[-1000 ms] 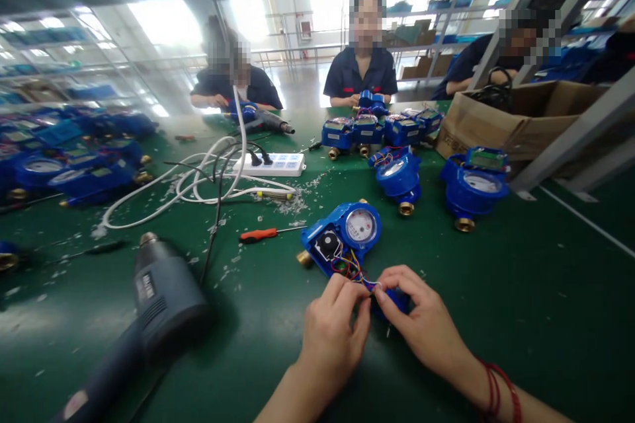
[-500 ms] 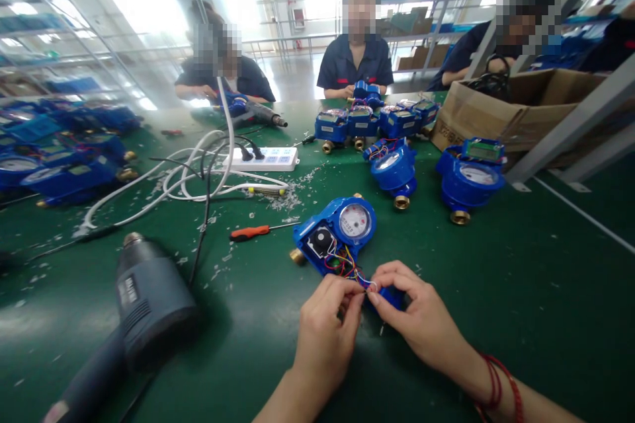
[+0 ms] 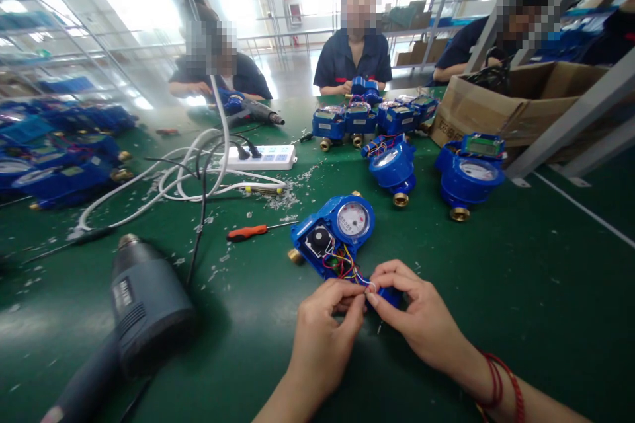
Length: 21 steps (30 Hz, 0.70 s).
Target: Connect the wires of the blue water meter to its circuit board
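Note:
A blue water meter (image 3: 310, 228) with a round dial and an opened housing lies on the green bench in front of me. Thin red, yellow, white and blue wires (image 3: 350, 263) run out of the housing toward my fingertips. My left hand (image 3: 325, 327) pinches at the wire ends, thumb against forefinger. Close against it, my right hand (image 3: 419, 314) is also closed in a pinch on the wires, partly covering a blue part of the meter behind it. A thin pale end sticks out below the fingers. The exact joint between the fingertips is hidden.
A heat gun (image 3: 149, 317) lies at the left. An orange screwdriver (image 3: 248, 232) rests beside the meter. Behind are a power strip (image 3: 270, 157) with looped cables, more blue meters (image 3: 469, 178) and a cardboard box (image 3: 476, 109). Several co-workers sit across the bench (image 3: 496, 317).
The view has shifted slightly. Both hands stay together at the wires, and the left fingers have curled in a little closer. The meter has not visibly moved on the bench.

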Each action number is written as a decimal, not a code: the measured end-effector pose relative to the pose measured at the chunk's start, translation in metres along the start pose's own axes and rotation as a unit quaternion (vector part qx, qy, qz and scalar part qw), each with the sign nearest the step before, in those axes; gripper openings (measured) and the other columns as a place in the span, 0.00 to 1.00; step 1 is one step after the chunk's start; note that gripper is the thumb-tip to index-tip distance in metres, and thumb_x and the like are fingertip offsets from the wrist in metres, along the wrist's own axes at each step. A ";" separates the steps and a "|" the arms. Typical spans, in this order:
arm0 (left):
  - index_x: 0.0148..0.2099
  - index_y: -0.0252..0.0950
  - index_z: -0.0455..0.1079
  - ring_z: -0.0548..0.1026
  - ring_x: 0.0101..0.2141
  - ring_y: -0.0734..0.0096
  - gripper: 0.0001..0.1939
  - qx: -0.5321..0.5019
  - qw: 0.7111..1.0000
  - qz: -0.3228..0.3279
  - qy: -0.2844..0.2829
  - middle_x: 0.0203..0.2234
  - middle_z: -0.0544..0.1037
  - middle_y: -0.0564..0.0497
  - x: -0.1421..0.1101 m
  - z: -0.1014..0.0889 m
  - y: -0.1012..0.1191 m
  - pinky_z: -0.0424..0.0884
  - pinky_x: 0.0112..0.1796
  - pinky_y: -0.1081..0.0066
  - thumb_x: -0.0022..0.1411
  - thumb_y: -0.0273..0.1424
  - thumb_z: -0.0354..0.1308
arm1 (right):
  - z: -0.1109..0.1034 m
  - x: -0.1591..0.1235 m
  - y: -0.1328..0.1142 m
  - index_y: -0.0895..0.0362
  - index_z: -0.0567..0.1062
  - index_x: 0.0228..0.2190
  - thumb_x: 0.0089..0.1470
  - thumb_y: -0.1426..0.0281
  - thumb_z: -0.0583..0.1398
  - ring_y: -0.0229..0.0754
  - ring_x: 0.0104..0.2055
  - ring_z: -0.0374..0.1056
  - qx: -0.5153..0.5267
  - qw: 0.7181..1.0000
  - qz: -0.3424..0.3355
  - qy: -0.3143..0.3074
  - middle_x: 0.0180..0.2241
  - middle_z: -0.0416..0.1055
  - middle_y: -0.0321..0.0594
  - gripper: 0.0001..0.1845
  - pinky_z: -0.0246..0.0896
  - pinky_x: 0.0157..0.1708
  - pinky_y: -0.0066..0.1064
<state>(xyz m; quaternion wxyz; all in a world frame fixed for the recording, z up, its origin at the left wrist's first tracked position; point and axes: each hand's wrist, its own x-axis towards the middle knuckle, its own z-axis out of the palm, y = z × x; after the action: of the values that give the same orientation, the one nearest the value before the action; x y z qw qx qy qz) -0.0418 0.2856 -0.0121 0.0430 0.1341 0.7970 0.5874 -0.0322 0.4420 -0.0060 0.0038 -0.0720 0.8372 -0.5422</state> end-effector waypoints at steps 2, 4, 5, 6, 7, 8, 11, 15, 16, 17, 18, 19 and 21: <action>0.35 0.35 0.72 0.74 0.29 0.74 0.07 -0.030 0.999 -0.035 -0.009 0.29 0.75 0.51 0.001 -0.001 0.001 0.71 0.32 0.75 0.58 0.27 0.53 | 0.000 0.000 0.000 0.55 0.73 0.30 0.51 0.72 0.57 0.39 0.39 0.64 0.001 1.000 0.001 -0.002 0.35 0.66 0.38 0.04 0.59 0.40 0.31; 0.34 0.35 0.72 0.74 0.29 0.73 0.06 -0.048 0.997 -0.055 -0.011 0.28 0.75 0.50 0.001 -0.001 0.001 0.71 0.32 0.75 0.57 0.27 0.53 | 0.000 0.000 0.001 0.55 0.73 0.30 0.51 0.72 0.57 0.39 0.39 0.64 0.002 1.000 0.002 -0.003 0.35 0.66 0.37 0.04 0.59 0.40 0.31; 0.34 0.34 0.72 0.74 0.29 0.73 0.06 -0.051 0.997 -0.058 -0.010 0.28 0.75 0.50 0.001 -0.001 0.001 0.71 0.32 0.75 0.57 0.27 0.53 | 0.000 0.000 0.001 0.55 0.73 0.30 0.51 0.71 0.57 0.39 0.39 0.64 0.002 1.000 0.002 -0.003 0.35 0.66 0.37 0.04 0.59 0.40 0.31; 0.34 0.34 0.72 0.74 0.29 0.73 0.06 -0.050 0.997 -0.057 -0.007 0.28 0.75 0.50 0.001 -0.001 0.001 0.71 0.31 0.75 0.57 0.27 0.54 | 0.000 0.000 0.001 0.55 0.73 0.30 0.51 0.72 0.57 0.39 0.39 0.64 0.002 1.000 0.003 -0.002 0.35 0.66 0.37 0.04 0.59 0.40 0.31; 0.34 0.34 0.72 0.74 0.28 0.73 0.06 -0.046 0.997 -0.055 -0.004 0.28 0.75 0.50 0.000 0.000 0.001 0.71 0.31 0.75 0.57 0.27 0.54 | 0.000 0.000 0.001 0.55 0.73 0.30 0.51 0.72 0.57 0.39 0.39 0.64 0.002 1.000 0.002 -0.002 0.35 0.66 0.38 0.04 0.59 0.40 0.31; 0.34 0.34 0.72 0.75 0.28 0.73 0.06 -0.039 0.998 -0.053 0.001 0.28 0.76 0.50 0.000 0.001 0.000 0.72 0.31 0.75 0.56 0.27 0.54 | 0.000 -0.001 0.002 0.55 0.73 0.30 0.51 0.72 0.57 0.40 0.39 0.64 0.002 1.000 0.001 -0.001 0.35 0.66 0.38 0.04 0.59 0.39 0.31; 0.34 0.35 0.72 0.75 0.28 0.73 0.06 -0.026 0.998 -0.053 0.011 0.26 0.76 0.50 0.000 0.002 -0.002 0.71 0.31 0.76 0.56 0.27 0.54 | 0.000 -0.001 0.002 0.55 0.73 0.30 0.51 0.72 0.57 0.40 0.38 0.65 0.004 1.000 -0.001 0.002 0.35 0.66 0.38 0.04 0.59 0.39 0.31; 0.33 0.33 0.71 0.75 0.28 0.73 0.05 -0.073 0.994 -0.082 0.003 0.26 0.76 0.49 0.001 0.002 -0.001 0.72 0.31 0.76 0.56 0.27 0.54 | 0.001 -0.001 0.002 0.55 0.72 0.30 0.51 0.72 0.57 0.40 0.39 0.64 0.005 1.000 0.001 0.004 0.35 0.66 0.38 0.03 0.59 0.40 0.30; 0.33 0.33 0.71 0.75 0.28 0.72 0.05 -0.086 0.992 -0.089 -0.002 0.27 0.76 0.49 0.001 0.001 -0.001 0.72 0.31 0.76 0.56 0.28 0.54 | 0.001 0.000 0.002 0.55 0.72 0.30 0.51 0.72 0.58 0.39 0.39 0.64 0.006 1.000 0.001 0.004 0.35 0.66 0.38 0.03 0.59 0.40 0.30; 0.34 0.32 0.71 0.76 0.29 0.72 0.05 -0.094 0.991 -0.095 -0.005 0.27 0.76 0.48 0.002 0.001 0.000 0.72 0.32 0.75 0.56 0.28 0.54 | 0.001 0.000 0.001 0.55 0.72 0.29 0.51 0.72 0.57 0.39 0.39 0.64 0.006 1.000 0.002 0.004 0.35 0.66 0.38 0.03 0.59 0.40 0.31; 0.34 0.32 0.71 0.76 0.29 0.72 0.05 -0.096 0.991 -0.097 -0.007 0.27 0.76 0.48 0.002 0.001 0.001 0.72 0.32 0.75 0.56 0.28 0.55 | 0.001 0.000 0.001 0.55 0.72 0.29 0.51 0.72 0.57 0.39 0.39 0.64 0.005 1.000 0.002 0.005 0.35 0.66 0.38 0.03 0.59 0.40 0.31; 0.34 0.32 0.71 0.76 0.29 0.72 0.05 -0.094 0.991 -0.097 -0.007 0.27 0.76 0.48 0.002 0.000 0.001 0.72 0.32 0.75 0.56 0.28 0.55 | 0.001 0.000 0.001 0.56 0.72 0.29 0.51 0.72 0.58 0.39 0.39 0.64 0.005 1.000 0.002 0.005 0.35 0.66 0.38 0.03 0.59 0.40 0.31; 0.33 0.33 0.71 0.76 0.29 0.72 0.05 -0.083 0.992 -0.095 -0.004 0.27 0.76 0.48 0.002 0.000 0.001 0.72 0.32 0.75 0.56 0.28 0.55 | 0.001 0.001 0.001 0.56 0.72 0.29 0.50 0.72 0.58 0.40 0.39 0.64 0.003 1.000 -0.001 0.006 0.34 0.66 0.38 0.03 0.59 0.40 0.31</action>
<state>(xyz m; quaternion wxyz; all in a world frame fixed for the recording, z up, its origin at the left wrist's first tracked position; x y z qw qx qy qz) -0.0437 0.2864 -0.0108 0.1129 0.0565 0.7547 0.6438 -0.0329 0.4416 -0.0076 -0.0015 -0.0695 0.8355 -0.5450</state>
